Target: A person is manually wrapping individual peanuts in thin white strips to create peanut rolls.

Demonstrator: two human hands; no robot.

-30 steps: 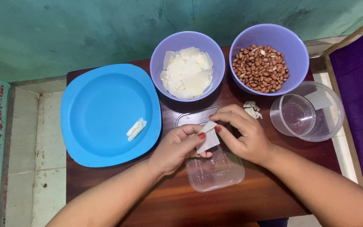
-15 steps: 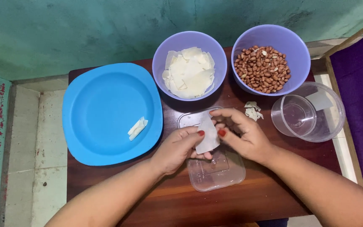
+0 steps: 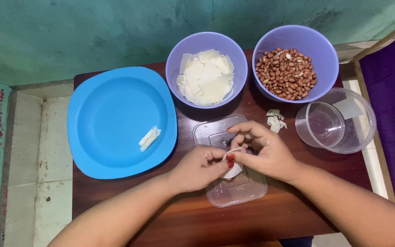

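Observation:
My left hand (image 3: 197,167) and my right hand (image 3: 264,153) meet over a clear plastic lid (image 3: 234,192) on the brown table (image 3: 270,215). Both pinch a small white wrapper (image 3: 232,171), folded between the fingertips. Behind the hands stand a purple bowl of white wrapper sheets (image 3: 206,77) and a purple bowl of peanuts (image 3: 288,73). To the left, a blue plate (image 3: 110,114) holds one rolled white piece (image 3: 149,137).
A clear plastic container (image 3: 334,121) stands at the right, with small white scraps (image 3: 275,120) beside it. The table's right edge meets purple fabric (image 3: 394,100). A green wall (image 3: 92,32) runs behind; a tiled floor (image 3: 24,137) lies left.
The white wrapper has been folded smaller between my fingers, and both hands have closed in tighter over the lid.

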